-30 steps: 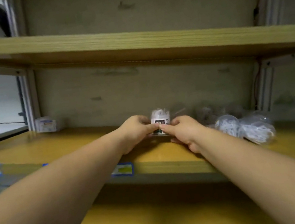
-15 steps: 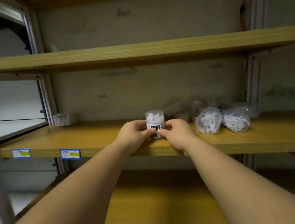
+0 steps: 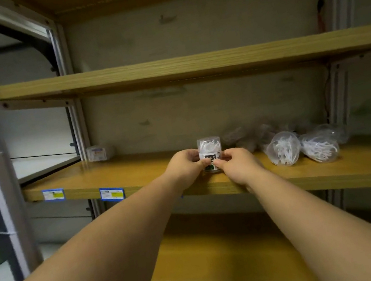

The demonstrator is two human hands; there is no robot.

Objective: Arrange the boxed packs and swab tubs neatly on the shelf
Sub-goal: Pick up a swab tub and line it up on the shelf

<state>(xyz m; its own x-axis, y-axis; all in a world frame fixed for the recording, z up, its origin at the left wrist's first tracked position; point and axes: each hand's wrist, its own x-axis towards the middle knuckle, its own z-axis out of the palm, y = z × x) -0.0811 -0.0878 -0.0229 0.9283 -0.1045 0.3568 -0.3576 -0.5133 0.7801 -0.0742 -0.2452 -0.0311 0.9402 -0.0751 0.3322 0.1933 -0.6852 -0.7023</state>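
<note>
both the left hand (image 3: 185, 166) and right hand (image 3: 239, 164) are pinching one upright swab tub (image 3: 210, 154) between them on the shelf (image 3: 136, 173); two tubs (image 3: 284, 148) lying toppled right of the hands are waiting, so the work is looking barely begun

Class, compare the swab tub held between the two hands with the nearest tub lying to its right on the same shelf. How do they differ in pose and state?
The held tub stands upright; the lying tub is tipped on its side. The left hand and right hand pinch the held tub, while nothing touches the lying tub. The held tub shows a dark label; the lying tub shows none. Both are clear, hold white swabs and sit on the shelf.
</note>
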